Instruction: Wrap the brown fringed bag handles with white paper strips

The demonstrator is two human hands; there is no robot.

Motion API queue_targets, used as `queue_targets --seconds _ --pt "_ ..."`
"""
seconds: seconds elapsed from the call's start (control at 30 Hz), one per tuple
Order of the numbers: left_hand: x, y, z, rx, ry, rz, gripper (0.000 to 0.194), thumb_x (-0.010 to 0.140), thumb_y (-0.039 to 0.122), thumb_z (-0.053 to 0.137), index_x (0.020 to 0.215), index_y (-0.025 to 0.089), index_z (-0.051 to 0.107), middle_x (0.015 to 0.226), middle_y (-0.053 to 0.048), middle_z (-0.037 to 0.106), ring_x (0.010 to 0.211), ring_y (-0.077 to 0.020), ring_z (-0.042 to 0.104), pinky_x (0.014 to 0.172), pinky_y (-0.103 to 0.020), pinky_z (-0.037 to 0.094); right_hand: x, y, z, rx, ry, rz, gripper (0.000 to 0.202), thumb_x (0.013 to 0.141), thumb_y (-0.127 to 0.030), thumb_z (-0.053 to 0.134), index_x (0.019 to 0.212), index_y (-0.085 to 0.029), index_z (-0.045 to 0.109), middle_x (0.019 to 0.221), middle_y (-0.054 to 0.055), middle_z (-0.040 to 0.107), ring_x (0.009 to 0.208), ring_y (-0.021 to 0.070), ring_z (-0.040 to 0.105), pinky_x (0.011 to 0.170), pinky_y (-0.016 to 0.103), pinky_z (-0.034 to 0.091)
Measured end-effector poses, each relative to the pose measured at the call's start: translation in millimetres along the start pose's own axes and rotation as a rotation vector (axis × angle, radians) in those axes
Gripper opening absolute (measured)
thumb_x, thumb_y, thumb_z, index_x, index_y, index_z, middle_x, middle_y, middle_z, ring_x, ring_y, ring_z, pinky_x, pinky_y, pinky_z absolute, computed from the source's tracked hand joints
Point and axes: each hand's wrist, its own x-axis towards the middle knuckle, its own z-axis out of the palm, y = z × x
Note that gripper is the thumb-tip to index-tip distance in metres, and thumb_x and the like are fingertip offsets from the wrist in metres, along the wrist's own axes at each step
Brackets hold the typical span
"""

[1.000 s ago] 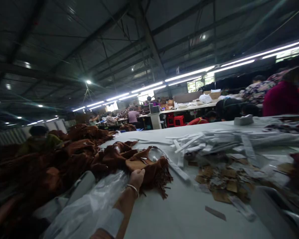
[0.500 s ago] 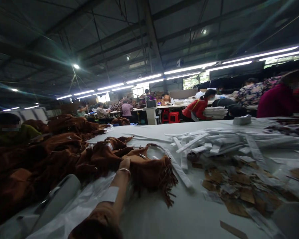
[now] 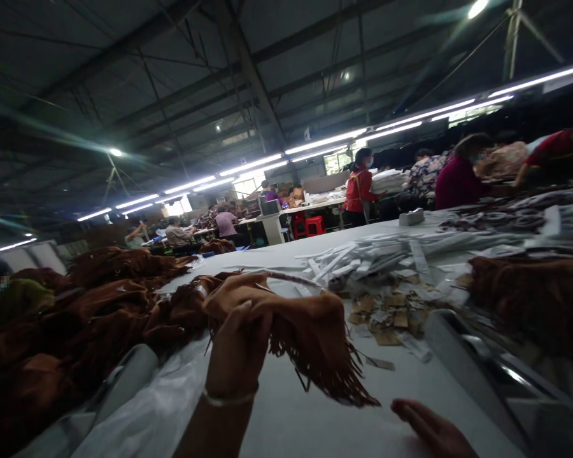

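The fringed brown garment (image 3: 310, 312) has come up mid-frame, left hand (image 3: 239, 340) gripping it, empty right hand (image 3: 432, 427) within reach.

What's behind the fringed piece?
Beyond the fringed piece, held in the left hand: white tabletop, with loose white strips toward the right. Whatever lies directly behind the piece's body is covered, so I can't tell.

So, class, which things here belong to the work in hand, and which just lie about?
In hand:
Fringed brown piece, gripped by the left hand
Probably the matching brown heap

Seemingly lying about:
White strips
Brown card scraps
Clear plastic
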Motion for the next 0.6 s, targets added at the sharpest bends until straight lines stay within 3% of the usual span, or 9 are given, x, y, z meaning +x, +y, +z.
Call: queue_targets --seconds 0.07,0.17,0.27,0.37,0.5,0.6 --pt "-43.3 -5.2 1.8 0.055 -0.055 -0.035 0.054 0.083 0.047 0.057 0.134 0.029 0.057 0.114 -0.005 0.071 0.115 -0.0356 0.062 0.084 -0.049 0.061 -5.1 -27.5 -4.4 0.349 -0.082 0.156 0.082 0.073 -0.089 0.038 0.112 -0.025 0.072 0.128 0.014 0.065 0.122 0.0362 0.057 0.093 0.049 0.052" --pt "-83.6 -15.3 9.6 0.096 -0.138 -0.115 0.052 0.079 0.047 0.061 0.130 0.041 0.060 0.104 -0.002 0.073 0.108 -0.0381 0.066 0.073 -0.050 0.062 -18.2 -66.5 -0.5 0.656 -0.274 0.174 0.084 0.079 -0.085 0.037 0.129 -0.022 0.061 0.135 0.016 0.060 0.125 0.0348 0.055 0.095 0.049 0.051" --pt "-107.2 -25.3 24.2 0.098 -0.207 -0.202 0.054 0.079 0.051 0.062 0.132 0.045 0.057 0.109 0.001 0.073 0.116 -0.0384 0.062 0.077 -0.050 0.062 -31.2 -87.1 8.9 0.653 -0.197 0.109 0.073 0.076 -0.064 0.065 0.133 -0.018 0.057 0.129 0.017 0.063 0.119 0.0343 0.060 0.100 0.046 0.048" --pt "-131.9 -36.7 42.4 0.000 -0.269 -0.360 0.066 0.081 0.058 0.059 0.142 0.034 0.050 0.120 -0.002 0.070 0.125 -0.0392 0.055 0.093 -0.053 0.058 -43.8 -92.9 12.1 0.640 -0.111 0.035 0.073 0.074 -0.042 0.071 0.141 -0.019 0.049 0.133 0.015 0.061 0.118 0.0339 0.060 0.102 0.046 0.047" --pt "-158.4 -52.5 62.2 -0.137 -0.319 -0.525 0.068 0.078 0.061 0.064 0.141 0.044 0.046 0.119 0.003 0.070 0.122 -0.0368 0.058 0.090 -0.048 0.058 -59.6 -117.3 6.6 0.596 -0.060 -0.049 0.073 0.078 -0.034 0.065 0.145 -0.020 0.044 0.139 0.014 0.056 0.121 0.0352 0.057 0.099 0.047 0.050" --pt "-160.2 -64.0 70.3 -0.334 -0.323 -0.567 0.060 0.079 0.061 0.062 0.136 0.042 0.054 0.113 0.002 0.072 0.113 -0.0381 0.064 0.085 -0.050 0.059 -70.4 -167.5 1.4 0.516 0.004 -0.195 0.072 0.078 -0.034 0.069 0.145 -0.024 0.044 0.142 0.011 0.054 0.124 0.0341 0.056 0.097 0.045 0.052"
